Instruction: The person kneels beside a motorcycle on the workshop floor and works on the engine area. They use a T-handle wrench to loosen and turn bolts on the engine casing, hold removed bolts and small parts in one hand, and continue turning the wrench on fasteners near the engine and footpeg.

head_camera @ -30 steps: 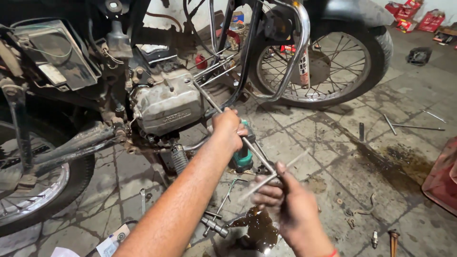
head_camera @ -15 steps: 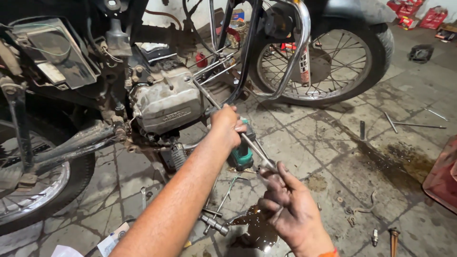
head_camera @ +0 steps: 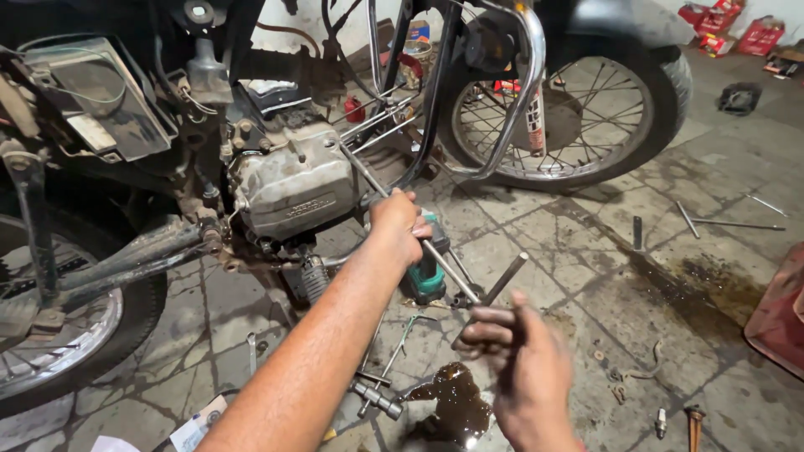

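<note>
Rod (head_camera: 394, 201) through left hand (head_camera: 400, 224) grip — right hand (head_camera: 523, 368) (blurred) below.

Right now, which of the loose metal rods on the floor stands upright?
The short dark rod by the oil streak, right of the front wheel. It stands on end; the two thin rods further right lie flat.

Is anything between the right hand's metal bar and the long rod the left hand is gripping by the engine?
Nothing visible. The right hand holds the short metal bar just beside the long rod, below the left hand. Only the green-handled tool lies behind the rod.
</note>
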